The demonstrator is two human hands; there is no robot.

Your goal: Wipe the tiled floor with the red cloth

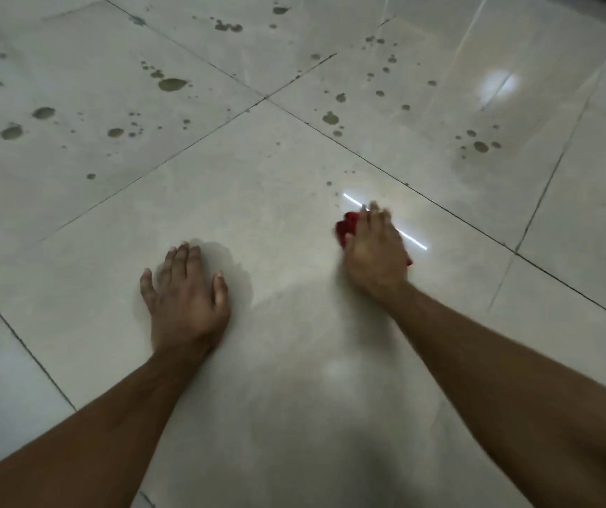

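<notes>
**Right hand on cloth, left hand braced flat**

Right hand (374, 247) is pressed palm-down on the red cloth (345, 223), fingers spread over it rather than curled tight. Cloth is bunched and mostly hidden; red shows at the hand's left edge and a sliver at the right (409, 261). Visible bits suggest its long axis runs across the hand, upper-left to lower-right; true shape can't be told. Hand is motion-blurred.

Left hand (187, 295) is open, flat on the tiled floor (74, 214), holding nothing, well apart from the cloth.

Both sit on the same large tile. Dark splash spots (173, 84) cover the tiles beyond the grout cross (265, 98).
</notes>
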